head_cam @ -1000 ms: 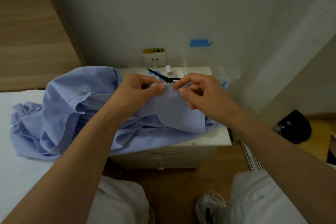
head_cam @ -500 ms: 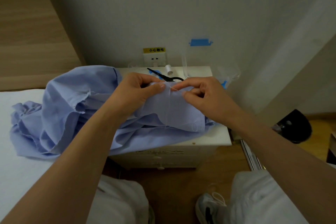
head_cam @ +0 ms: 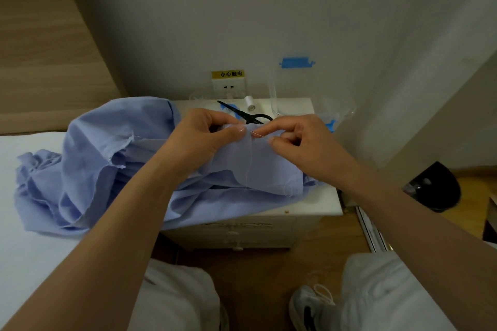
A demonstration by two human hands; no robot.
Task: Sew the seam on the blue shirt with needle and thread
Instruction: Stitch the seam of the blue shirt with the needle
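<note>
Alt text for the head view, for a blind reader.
A person's left hand pinches a fold of the blue shirt while the right hand pinches a needle at the seam. Black scissors and a white thread spool sit behind on the nightstand.

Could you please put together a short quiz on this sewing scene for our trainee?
1. True or false: the black scissors lie on the white nightstand, beyond both hands.
2. What does the right hand pinch in its fingers? A. needle B. scissors C. a button
3. Fill in: the left hand holds the blue ____.
Key: 1 true; 2 A; 3 shirt.
</note>
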